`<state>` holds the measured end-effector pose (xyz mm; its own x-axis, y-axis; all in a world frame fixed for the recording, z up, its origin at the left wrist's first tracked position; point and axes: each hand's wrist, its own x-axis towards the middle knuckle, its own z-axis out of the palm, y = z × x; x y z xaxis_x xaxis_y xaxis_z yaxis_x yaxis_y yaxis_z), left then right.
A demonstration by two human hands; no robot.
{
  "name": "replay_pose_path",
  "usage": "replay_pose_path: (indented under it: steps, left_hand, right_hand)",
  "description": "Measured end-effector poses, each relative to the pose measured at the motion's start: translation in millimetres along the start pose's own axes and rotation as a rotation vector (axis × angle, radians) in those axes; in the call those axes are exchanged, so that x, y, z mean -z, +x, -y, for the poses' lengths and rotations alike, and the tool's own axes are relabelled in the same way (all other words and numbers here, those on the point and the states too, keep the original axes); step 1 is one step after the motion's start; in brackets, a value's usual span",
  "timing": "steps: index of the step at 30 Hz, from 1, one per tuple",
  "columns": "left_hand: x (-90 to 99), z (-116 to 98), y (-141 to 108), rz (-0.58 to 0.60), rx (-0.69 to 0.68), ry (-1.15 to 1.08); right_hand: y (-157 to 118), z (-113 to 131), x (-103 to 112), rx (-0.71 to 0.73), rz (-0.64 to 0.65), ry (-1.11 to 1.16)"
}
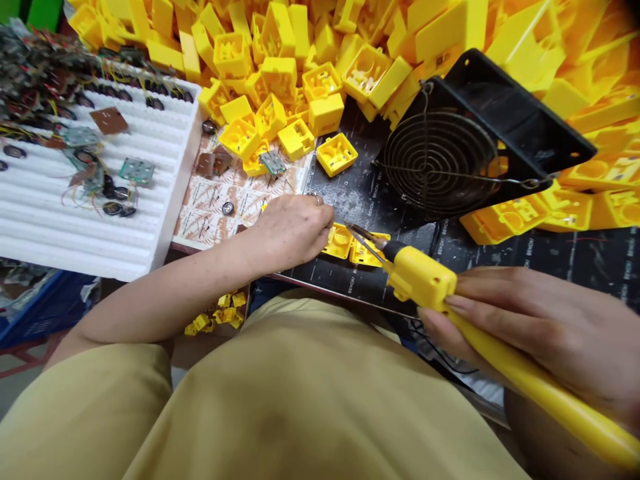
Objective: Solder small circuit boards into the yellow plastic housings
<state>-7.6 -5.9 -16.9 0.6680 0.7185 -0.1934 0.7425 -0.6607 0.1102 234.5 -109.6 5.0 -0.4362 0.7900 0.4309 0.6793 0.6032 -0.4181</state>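
Note:
My left hand [293, 230], with a ring on one finger, curls over the black bench mat [320, 193]. Its fingertips reach a small yellow plastic housing [338, 241], and the hand's underside is hidden. My right hand [543, 327] grips a yellow soldering iron [425, 280] by its handle. The iron's thin metal tip [363, 241] points left, close to a second yellow housing [369, 252]. I cannot tell whether the tip touches it. An open yellow housing [337, 154] sits on the mat beyond my left hand.
A wire-guarded black fan [440, 153] stands on the mat at the far right. Heaped yellow housings [280, 73] fill the back. On the left, a white foam tray [100, 220] holds wired circuit boards. Printed paper sheets [215, 213] lie beside it.

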Motion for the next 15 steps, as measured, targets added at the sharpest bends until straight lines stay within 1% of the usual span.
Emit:
replay_pose_path:
  steps: [2, 4, 7, 10, 11, 15]
  left_hand:
    - [-0.1, 0, 1, 0.01, 0.004, 0.0]
    - [-0.7, 1, 1, 0.0, -0.003, 0.0]
    - [-1.3, 3, 1, -0.025, -0.022, 0.0]
    - [-0.4, 3, 1, -0.018, -0.026, 0.009]
    - [0.1, 3, 1, -0.01, -0.026, 0.013]
    - [2.2, 1, 1, 0.022, -0.007, 0.023]
  right_hand:
    - [-3, -3, -1, 0.014, 0.001, 0.01]
    - [-6, -7, -3, 0.029, -0.048, 0.012]
    - [-9, -9, -3, -0.017, -0.111, 0.021]
    - [-8, -4, -1, -0.043, -0.117, 0.04]
    - [-7, -2, 0, -0.027, -0.09, 0.032]
    - [1, -1, -5, 0.115, 0.083, -0.091]
